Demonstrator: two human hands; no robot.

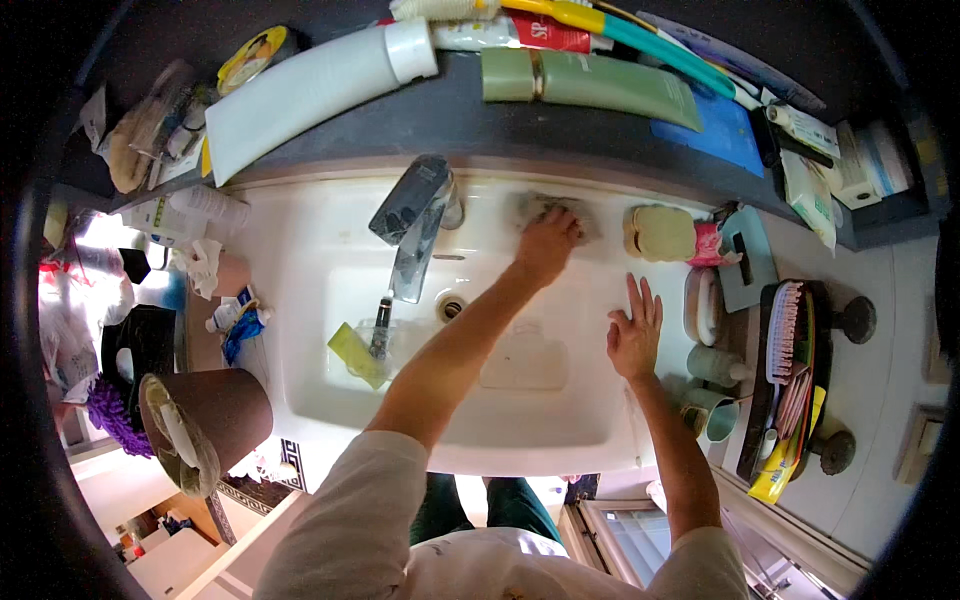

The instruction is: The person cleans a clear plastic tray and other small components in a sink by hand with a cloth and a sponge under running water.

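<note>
One head view shows wiping apparently under way along the back of the white sink [315, 225]; how much is done or left cannot be told. The grey cloth [582, 218] lies beneath the left hand [548, 245], fingers bent, grip unclear. The right hand [634, 342] hovers empty, fingers apart.

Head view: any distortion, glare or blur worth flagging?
Head view: fisheye bend bows the shelf upward, corners go black; head view, left side: blown-out glare around the plastic bags; head view, upper centre: the greyish wad under the left hand looks soft, possibly motion blur.
</note>
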